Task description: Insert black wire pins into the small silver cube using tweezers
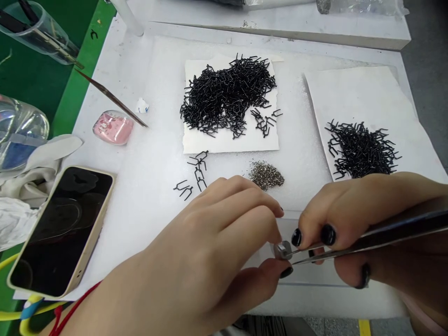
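Observation:
Between the thumb and fingers of my left hand (217,238) is a small silvery metal block (283,250). My right hand (350,210) grips metal tweezers (371,240), whose tips are at the block's right side. Whether a tiny part sits between the tips I cannot tell. Just beyond my fingers lies a small heap of tiny brassy metal bits (266,175). Several loose black forked pieces (199,170) are above my left hand. A large pile of the same black pieces (227,93) rests on white paper (231,145), and a smaller pile (364,149) lies beyond my right hand.
A phone (63,228) lies at the left, near a pink case (113,127) and a thin pointed tool (112,97). A clear cup with tools (38,30) stands at the upper left. Across the back runs a raised white ledge (280,28). A second paper sheet (357,93) lies at the right.

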`<state>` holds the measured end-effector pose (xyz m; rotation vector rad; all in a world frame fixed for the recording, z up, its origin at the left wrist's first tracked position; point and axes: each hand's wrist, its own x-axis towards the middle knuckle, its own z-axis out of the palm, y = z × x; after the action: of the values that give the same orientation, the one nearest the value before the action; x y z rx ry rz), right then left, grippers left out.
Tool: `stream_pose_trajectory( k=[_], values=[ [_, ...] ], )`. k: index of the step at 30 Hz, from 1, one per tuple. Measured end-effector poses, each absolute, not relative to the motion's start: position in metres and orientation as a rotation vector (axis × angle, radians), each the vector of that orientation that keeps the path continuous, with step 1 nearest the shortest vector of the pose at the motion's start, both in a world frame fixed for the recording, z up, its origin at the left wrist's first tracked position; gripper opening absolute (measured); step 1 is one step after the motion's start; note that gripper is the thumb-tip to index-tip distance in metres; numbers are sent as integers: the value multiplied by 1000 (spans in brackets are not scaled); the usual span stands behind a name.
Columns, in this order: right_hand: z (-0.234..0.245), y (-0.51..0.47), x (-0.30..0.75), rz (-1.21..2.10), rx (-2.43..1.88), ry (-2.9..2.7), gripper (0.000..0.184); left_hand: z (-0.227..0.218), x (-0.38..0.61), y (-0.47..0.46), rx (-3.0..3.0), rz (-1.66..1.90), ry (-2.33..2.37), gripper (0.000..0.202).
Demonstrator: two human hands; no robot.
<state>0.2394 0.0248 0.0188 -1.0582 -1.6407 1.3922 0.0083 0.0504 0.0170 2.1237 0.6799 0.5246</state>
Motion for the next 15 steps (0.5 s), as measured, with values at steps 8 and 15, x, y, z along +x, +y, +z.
stream_pose_trajectory(
  k=[8,15],
  values=[
    [20,21,234,1347,-1092,-1557,9,16,8,51,2174,525,651,12],
    [21,23,230,1359,-1086,-1520,14,17,9,51,2148,507,680,13]
  ],
)
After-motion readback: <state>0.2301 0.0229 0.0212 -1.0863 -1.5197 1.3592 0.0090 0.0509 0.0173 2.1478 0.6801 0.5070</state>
